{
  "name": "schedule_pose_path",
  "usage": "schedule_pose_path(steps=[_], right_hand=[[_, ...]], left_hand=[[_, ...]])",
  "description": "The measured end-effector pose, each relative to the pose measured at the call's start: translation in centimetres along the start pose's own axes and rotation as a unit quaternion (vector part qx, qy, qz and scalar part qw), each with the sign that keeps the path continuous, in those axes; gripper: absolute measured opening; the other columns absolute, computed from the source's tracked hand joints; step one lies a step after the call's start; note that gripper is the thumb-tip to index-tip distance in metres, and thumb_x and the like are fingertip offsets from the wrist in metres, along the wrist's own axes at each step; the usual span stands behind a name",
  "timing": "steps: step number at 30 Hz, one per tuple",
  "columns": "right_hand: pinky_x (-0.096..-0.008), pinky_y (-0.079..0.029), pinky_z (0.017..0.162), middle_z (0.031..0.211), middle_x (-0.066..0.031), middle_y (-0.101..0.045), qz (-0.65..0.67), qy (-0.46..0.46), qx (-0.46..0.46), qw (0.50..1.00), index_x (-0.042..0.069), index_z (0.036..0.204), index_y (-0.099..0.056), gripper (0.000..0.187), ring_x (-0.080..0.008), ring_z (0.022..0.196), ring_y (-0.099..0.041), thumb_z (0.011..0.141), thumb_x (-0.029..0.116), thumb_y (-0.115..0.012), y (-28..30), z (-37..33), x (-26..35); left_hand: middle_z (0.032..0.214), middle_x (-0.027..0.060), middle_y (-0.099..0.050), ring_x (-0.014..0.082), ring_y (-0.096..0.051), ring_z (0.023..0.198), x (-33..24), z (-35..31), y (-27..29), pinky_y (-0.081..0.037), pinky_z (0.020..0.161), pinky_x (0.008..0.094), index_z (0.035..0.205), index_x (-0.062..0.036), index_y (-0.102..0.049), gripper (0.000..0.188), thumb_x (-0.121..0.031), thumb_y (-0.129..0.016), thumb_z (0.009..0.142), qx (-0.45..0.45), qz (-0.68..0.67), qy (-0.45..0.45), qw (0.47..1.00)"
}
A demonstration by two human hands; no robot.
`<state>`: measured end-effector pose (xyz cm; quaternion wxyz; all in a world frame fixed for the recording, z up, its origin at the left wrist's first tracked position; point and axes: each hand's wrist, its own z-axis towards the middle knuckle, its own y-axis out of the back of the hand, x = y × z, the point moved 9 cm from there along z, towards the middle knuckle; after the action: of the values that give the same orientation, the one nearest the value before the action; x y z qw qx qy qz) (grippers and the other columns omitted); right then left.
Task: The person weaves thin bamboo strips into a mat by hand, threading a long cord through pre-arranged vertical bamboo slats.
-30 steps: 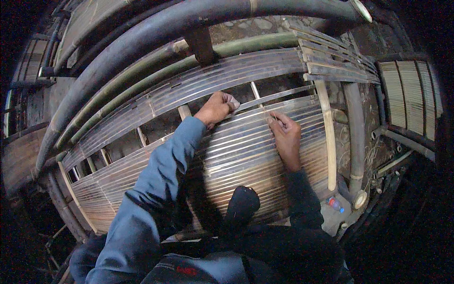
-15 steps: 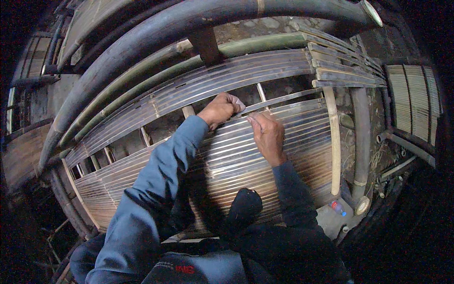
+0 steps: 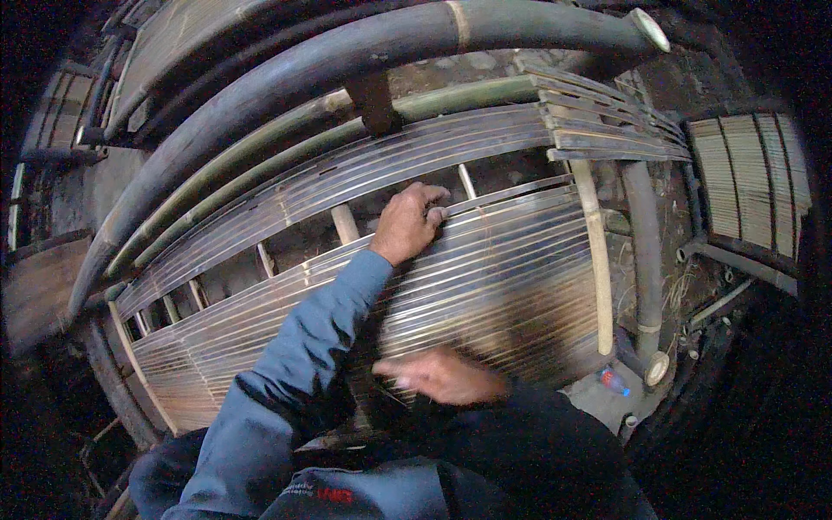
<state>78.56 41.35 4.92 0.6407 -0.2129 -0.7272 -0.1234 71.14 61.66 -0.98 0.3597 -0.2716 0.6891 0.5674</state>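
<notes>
My left hand (image 3: 409, 224) is at the upper edge of a panel of narrow bamboo slats (image 3: 511, 260). Its fingers curl over that edge, thumb and forefinger closed at the near end of a thin bamboo strip (image 3: 520, 189). The strip runs from there to the right, along the panel's edge and beside a dark gap. Lower down, my right hand (image 3: 446, 374) hovers over the slats close to my body, pointing left. Motion smears its fingers, and nothing can be made out in them.
Past the gap lies a second band of slats (image 3: 312, 186), with crosspieces (image 3: 345, 224) bridging between. Thick bamboo poles (image 3: 347, 52) arch behind. Stacked slats (image 3: 615, 139) rest at the upper right. A bottle with a blue cap (image 3: 614, 381) lies at the lower right.
My right hand has left the strip and drawn back toward my body. The strip now lies closer along the panel's edge. My left hand stays near the strip's end.
</notes>
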Motion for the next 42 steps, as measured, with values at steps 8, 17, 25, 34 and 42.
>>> schedule_pose_path(steps=[8, 17, 25, 34, 42], right_hand=[[-0.0202, -0.040, 0.058, 0.084, -0.0011, -0.058, 0.049, -0.133, -0.365, 0.920, 0.011, 0.144, -0.050, 0.046, -0.0052, 0.071, -0.049, 0.103, 0.031, -0.058, 22.6, -8.4, 0.6], [-0.0225, -0.036, 0.044, 0.082, -0.0058, -0.064, 0.232, -0.136, -0.263, 0.927, 0.011, 0.115, -0.052, 0.021, -0.0052, 0.053, -0.045, 0.102, 0.022, -0.064, 26.3, -2.2, -2.7], [-0.0490, -0.050, 0.065, 0.077, -0.0235, -0.064, -0.510, -0.092, -0.332, 0.788, 0.000, 0.085, -0.059, 0.018, -0.0411, 0.076, -0.067, 0.094, 0.015, -0.064, 32.1, 3.0, -1.7], [-0.0561, -0.056, 0.077, 0.088, -0.0265, -0.071, -0.550, -0.128, -0.189, 0.804, 0.000, 0.085, -0.070, 0.010, -0.0455, 0.084, -0.070, 0.081, 0.009, -0.070, 31.9, 7.1, -6.2], [-0.0554, -0.057, 0.075, 0.088, -0.0248, -0.071, -0.563, -0.118, -0.138, 0.806, 0.002, 0.082, -0.070, 0.019, -0.0442, 0.083, -0.070, 0.088, 0.020, -0.064, 30.6, 9.0, -8.5]], left_hand=[[0.094, 0.0233, -0.064, 0.0420, -0.064, 0.093, -4.0, -0.3, -3.8, -0.052, 0.085, 0.0512, 0.100, 0.0013, -0.069, 0.025, -0.021, -0.065, 0.090, -0.046, 0.127, -0.049, 0.990], [0.093, 0.0257, -0.071, 0.0451, -0.068, 0.092, 3.3, 3.6, -4.4, -0.053, 0.085, 0.0523, 0.084, -0.0032, -0.073, 0.030, -0.030, -0.060, 0.085, -0.027, -0.070, 0.200, 0.977], [0.110, 0.0161, -0.074, 0.0369, -0.070, 0.107, 5.8, 4.2, -5.5, -0.054, 0.092, 0.0459, 0.106, -0.0206, -0.080, 0.024, -0.032, -0.066, 0.089, -0.027, -0.043, 0.300, 0.953], [0.120, 0.0166, -0.072, 0.0360, -0.068, 0.114, 6.4, 5.6, -8.2, -0.053, 0.097, 0.0449, 0.118, -0.0177, -0.075, 0.036, -0.028, -0.069, 0.084, 0.015, -0.033, 0.323, 0.946], [0.106, 0.0229, -0.073, 0.0394, -0.071, 0.101, 8.8, 5.4, -8.5, -0.055, 0.089, 0.0504, 0.101, -0.0069, -0.076, 0.031, -0.033, -0.068, 0.086, 0.000, 0.026, 0.331, 0.943]])
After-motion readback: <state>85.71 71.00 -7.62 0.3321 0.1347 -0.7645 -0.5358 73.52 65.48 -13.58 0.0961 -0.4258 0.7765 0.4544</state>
